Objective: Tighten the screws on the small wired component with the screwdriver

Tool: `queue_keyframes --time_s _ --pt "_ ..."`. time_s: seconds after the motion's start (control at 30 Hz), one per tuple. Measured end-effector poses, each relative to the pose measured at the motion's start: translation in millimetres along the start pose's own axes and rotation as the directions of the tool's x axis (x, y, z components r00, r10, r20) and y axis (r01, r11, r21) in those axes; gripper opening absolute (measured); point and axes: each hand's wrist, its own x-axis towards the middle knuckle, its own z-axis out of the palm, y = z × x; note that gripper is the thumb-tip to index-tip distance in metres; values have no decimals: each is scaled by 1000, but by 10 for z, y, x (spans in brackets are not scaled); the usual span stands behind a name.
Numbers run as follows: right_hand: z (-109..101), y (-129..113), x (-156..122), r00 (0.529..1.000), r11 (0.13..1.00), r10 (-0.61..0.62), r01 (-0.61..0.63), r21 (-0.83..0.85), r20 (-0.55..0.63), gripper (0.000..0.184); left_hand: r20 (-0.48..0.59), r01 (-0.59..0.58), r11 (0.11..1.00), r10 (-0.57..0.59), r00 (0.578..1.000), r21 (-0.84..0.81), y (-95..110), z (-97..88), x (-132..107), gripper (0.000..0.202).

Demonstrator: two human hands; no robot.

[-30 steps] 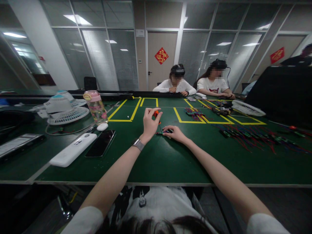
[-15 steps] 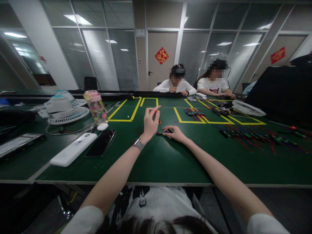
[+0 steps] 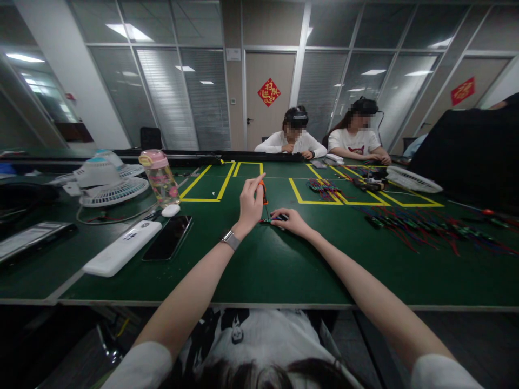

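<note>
My left hand (image 3: 252, 201) is closed around an orange-and-black screwdriver (image 3: 265, 193), held upright. Its thin shaft points down at a small green circuit board (image 3: 265, 221) on the table. My right hand (image 3: 291, 220) rests on the table from the right, its thumb and fingers pinched on the board and steadying it. Most of the board is covered by the fingers, and whether the screwdriver tip sits in a screw is too small to tell.
Left of my arms are a black phone (image 3: 167, 238), a white phone-like device (image 3: 124, 248), a pink-lidded bottle (image 3: 159, 178) and white fans (image 3: 113, 189). Several wired circuit boards (image 3: 430, 229) lie to the right, with a smaller pile (image 3: 324, 188) by the yellow tape. Two people sit opposite.
The fingers of my left hand have shifted slightly around the screwdriver handle, so more of its orange shows. My right hand and the board have stayed in place.
</note>
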Motion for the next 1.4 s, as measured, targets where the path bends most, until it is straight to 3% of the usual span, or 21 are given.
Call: queue_keyframes --time_s 0.27,0.5,0.67,0.93,1.13,1.4 --pt "-5 -20 -7 1000 1000 5 -5 -3 1 14 -24 1 999 -1 1000 36 14 -4 2 24" --pt "2 -3 -6 1000 1000 1 -1 4 -11 13 -9 -10 1000 10 1000 2 -23 4 -3 34" --pt "-2 -14 -6 1000 1000 3 -3 -8 1 14 -49 -11 999 14 999 54 0 -3 4 24" --pt "2 1 -3 1000 1000 -7 7 -8 -9 13 16 1 1000 -1 1000 -17 -8 10 -1 32" --pt "5 7 -6 1000 1000 4 -4 2 -9 14 -14 5 1000 -5 1000 23 -4 2 -4 25" --pt "-1 6 -3 1000 1000 1 -1 -9 -7 14 -14 1 1000 -1 1000 3 6 -8 -5 30"
